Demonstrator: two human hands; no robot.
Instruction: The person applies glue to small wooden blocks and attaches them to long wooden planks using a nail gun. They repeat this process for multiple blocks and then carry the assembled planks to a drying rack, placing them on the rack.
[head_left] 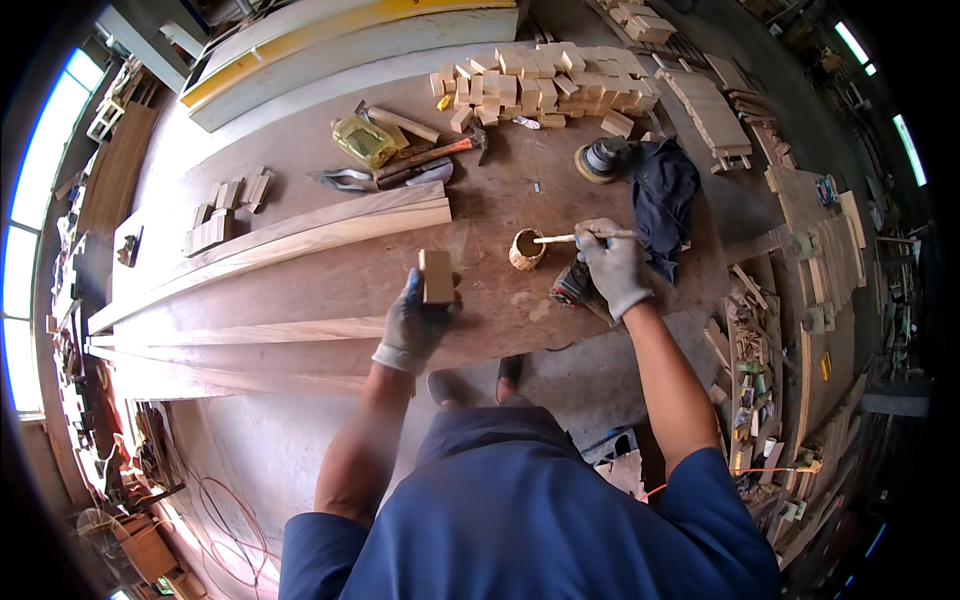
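Windows (pixel 30 255) glow at left; planks (pixel 330 228) line the brown tabletop (pixel 490 205). Your left hand (pixel 412 328) grips a wooden block (pixel 437 278) above it; a pot (pixel 524 256) stands next, a stick (pixel 557 239) at its mouth pinched by your right hand (pixel 612 268); offcuts (pixel 752 370) lie beyond.

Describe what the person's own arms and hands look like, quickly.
The left hand and right hand wear pale grey work gloves; the left one shows blue around the thumb. Short navy-blue sleeves end near the elbows, leaving the forearms bare. I see no cables or markings on them.
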